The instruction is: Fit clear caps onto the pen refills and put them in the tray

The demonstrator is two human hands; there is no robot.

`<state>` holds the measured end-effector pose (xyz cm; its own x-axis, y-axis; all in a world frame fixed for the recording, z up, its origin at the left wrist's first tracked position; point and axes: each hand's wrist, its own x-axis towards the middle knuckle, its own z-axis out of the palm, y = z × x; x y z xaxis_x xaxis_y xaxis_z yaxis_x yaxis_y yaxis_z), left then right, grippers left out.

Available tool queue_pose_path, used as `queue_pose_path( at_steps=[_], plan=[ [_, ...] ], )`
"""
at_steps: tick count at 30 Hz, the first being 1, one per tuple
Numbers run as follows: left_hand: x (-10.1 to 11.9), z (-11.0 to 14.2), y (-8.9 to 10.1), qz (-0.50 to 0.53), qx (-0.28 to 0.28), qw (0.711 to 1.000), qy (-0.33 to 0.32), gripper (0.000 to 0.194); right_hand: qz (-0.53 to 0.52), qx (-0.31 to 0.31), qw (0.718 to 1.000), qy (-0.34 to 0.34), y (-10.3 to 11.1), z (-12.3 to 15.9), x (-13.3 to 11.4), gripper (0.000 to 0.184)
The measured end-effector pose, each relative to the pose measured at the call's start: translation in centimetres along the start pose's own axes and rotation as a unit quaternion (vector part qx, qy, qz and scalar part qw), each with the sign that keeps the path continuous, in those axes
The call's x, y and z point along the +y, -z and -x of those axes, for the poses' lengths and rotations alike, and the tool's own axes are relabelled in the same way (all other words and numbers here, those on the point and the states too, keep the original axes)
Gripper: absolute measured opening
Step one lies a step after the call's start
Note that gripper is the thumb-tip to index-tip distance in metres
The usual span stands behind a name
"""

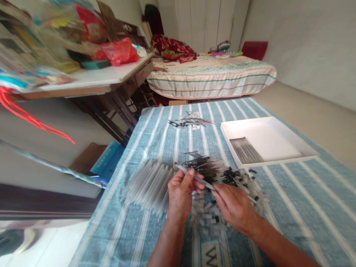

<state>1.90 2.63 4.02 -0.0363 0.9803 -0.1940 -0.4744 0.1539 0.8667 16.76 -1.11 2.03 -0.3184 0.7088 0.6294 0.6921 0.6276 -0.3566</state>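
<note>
White box point(300, 152): row of dark-tipped pens point(246, 150) at its near-left corner, rest bare | left hand point(180, 189) and right hand point(236, 204) both pinching one pen barrel point(194, 177), nearer me than box, to its left | refill pile point(207, 167) left of box; loose caps point(244, 181) just before it

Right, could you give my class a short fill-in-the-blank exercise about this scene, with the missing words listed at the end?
1. The left hand and the right hand both hold ____ slim pen barrel.
2. The blue tablecloth has ____ stripes.
3. As pictured, the row of pens lies toward the ____ side of the shallow white box.
4. The large printed letter between the forearms is a ____.

Missing words, in order: one; white; left; W.
</note>
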Motion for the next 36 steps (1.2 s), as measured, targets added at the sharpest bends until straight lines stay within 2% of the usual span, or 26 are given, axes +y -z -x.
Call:
queue_pose_path(
  at_steps=[7,14,20,25,32,34,36],
  plan=[
    [-0.4,0.0,0.1,0.026,0.016,1.000,0.004,0.013,0.034,0.021,0.999,0.024,-0.4,-0.2,-0.2,0.016],
    [-0.6,0.0,0.0,0.028,0.033,0.999,0.010,0.015,0.033,0.005,0.999,0.014,-0.9,-0.4,-0.1,0.018],
    [-0.4,-0.4,0.1,0.010,0.038,0.999,0.008,0.016,0.048,-0.063,0.997,-0.006,-0.4,-1.3,-0.2,0.014],
    [-0.8,-0.3,0.0,-0.004,0.011,1.000,0.028,0.017,0.089,-0.128,0.986,-0.050,0.3,-2.1,-0.6,0.011],
    [-1.6,-0.1,-0.2,-0.058,-0.027,0.997,0.050,0.019,0.055,-0.213,0.974,-0.059,0.9,-2.3,0.0,0.017],
    [-1.7,0.0,-0.4,-0.081,-0.039,0.995,0.051,0.019,0.046,-0.220,0.973,-0.058,1.5,-2.3,0.5,0.015],
    [-1.6,0.0,-0.7,-0.100,-0.030,0.994,0.041,0.021,0.054,-0.202,0.975,-0.080,2.5,-2.4,1.8,0.013]
  ],
)
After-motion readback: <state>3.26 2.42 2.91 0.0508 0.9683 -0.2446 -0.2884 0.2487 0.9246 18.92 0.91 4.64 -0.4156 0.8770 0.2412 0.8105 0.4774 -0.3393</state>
